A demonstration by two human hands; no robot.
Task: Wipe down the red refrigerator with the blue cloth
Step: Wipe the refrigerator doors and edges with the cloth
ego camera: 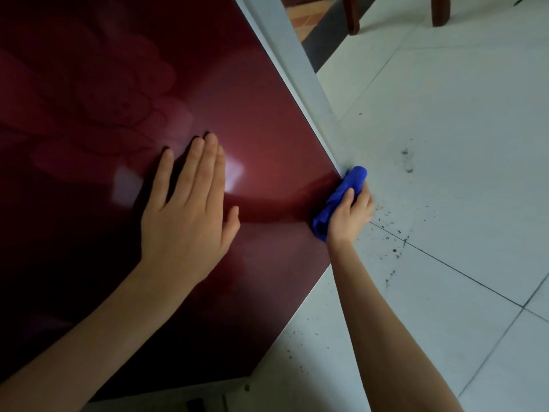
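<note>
The left hand (190, 209) lies spread and flat against the glossy front of the red refrigerator (104, 99), fingers together and pointing up, thumb angled out to the side, holding nothing. The right hand (350, 217) is closed around the bunched blue cloth (341, 197), pressing it onto the refrigerator's right edge, where the red panel meets a pale grey side strip (300, 63); one end of the cloth pokes out above the fingers and the other hangs below the palm. Both forearms are bare and reach in from the lower edge of the view. The red surface carries soft reflections and a bright patch of light just beside the left hand. To the right of the refrigerator, the white tiled floor (460, 144) is scattered with small dark specks (395, 233) near the right hand. Dark wooden furniture legs (441, 10) stand on the floor at the top.
</note>
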